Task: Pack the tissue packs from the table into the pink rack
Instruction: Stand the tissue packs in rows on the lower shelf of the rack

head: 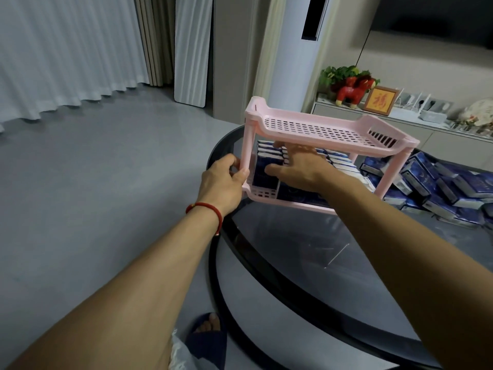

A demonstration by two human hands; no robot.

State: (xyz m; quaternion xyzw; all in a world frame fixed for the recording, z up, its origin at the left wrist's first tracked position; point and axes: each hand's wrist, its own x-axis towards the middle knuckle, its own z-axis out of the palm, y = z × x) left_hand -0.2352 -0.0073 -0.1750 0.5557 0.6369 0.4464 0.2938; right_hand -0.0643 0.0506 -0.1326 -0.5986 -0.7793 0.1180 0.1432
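The pink two-tier rack (314, 129) stands on the dark glass table (293, 236). Its top shelf holds nothing. Its lower shelf holds several dark blue tissue packs (264, 174) standing in rows. My left hand (225, 180) grips the rack's front left post. My right hand (296, 166) reaches inside the lower shelf, fingers stretched out and pressing against the packed tissue packs. A loose heap of tissue packs (432, 182) lies on the table to the right of the rack.
The round table's black rim (221, 263) curves toward me, with grey floor on the left. My slippered foot (208, 332) is below. A low cabinet (400, 124) with a red toy, a framed picture and devices stands behind the rack.
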